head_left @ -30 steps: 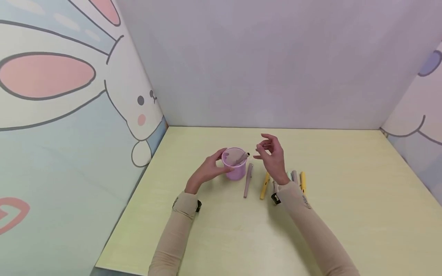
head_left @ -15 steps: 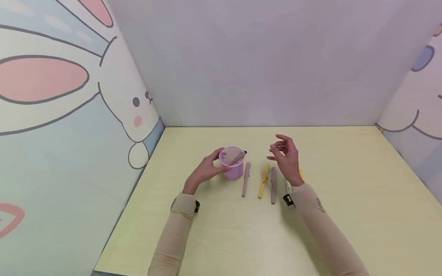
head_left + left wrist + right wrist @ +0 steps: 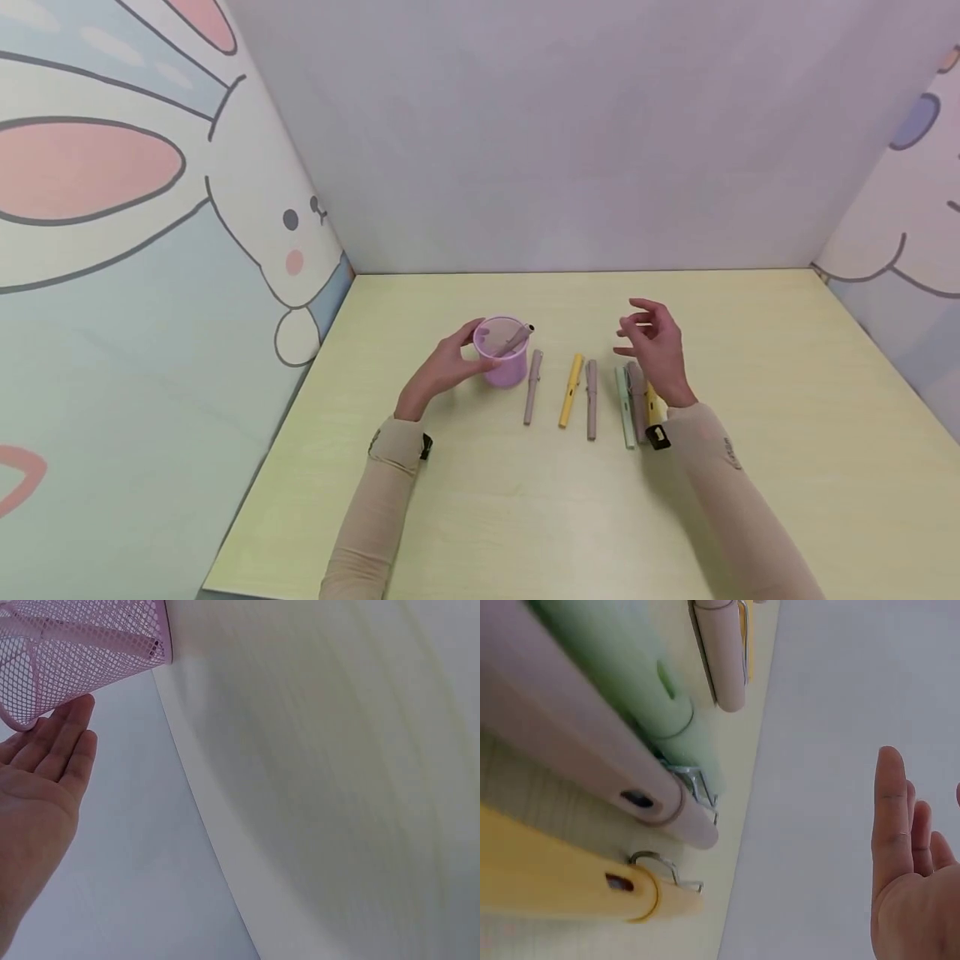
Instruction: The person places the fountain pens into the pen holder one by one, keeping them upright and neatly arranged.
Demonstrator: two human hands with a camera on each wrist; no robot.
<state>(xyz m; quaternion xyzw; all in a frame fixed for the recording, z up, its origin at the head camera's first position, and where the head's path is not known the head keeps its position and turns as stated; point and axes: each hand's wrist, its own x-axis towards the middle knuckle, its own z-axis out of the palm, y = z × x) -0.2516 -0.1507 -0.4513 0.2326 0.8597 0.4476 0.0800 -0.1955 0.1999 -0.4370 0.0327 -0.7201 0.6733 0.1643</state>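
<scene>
In the head view my left hand (image 3: 445, 367) holds a pink mesh pen cup (image 3: 507, 372), thumb on the near side and fingers around its left. A mauve pen (image 3: 516, 339) leans inside the cup, its end over the right rim; the left wrist view shows it through the mesh (image 3: 90, 664). My right hand (image 3: 660, 350) hovers above the right-hand pens with nothing in it, fingers loosely bent. Below it lie a green pen (image 3: 625, 408), a mauve pen (image 3: 638, 404) and a yellow pen (image 3: 652, 404), the last partly hidden by the wrist.
Right of the cup lie a mauve pen (image 3: 533, 387), a yellow pen (image 3: 572, 392) and another mauve pen (image 3: 592, 400), spaced apart. The pale yellow table (image 3: 480, 517) meets a plain wall (image 3: 562, 167) at the back and a rabbit-painted wall (image 3: 150, 358) on the left.
My right hand has moved rightward, away from the cup and over the right-hand pens, uncovering those in the middle. The left hand keeps its hold on the cup; the view has shifted slightly.
</scene>
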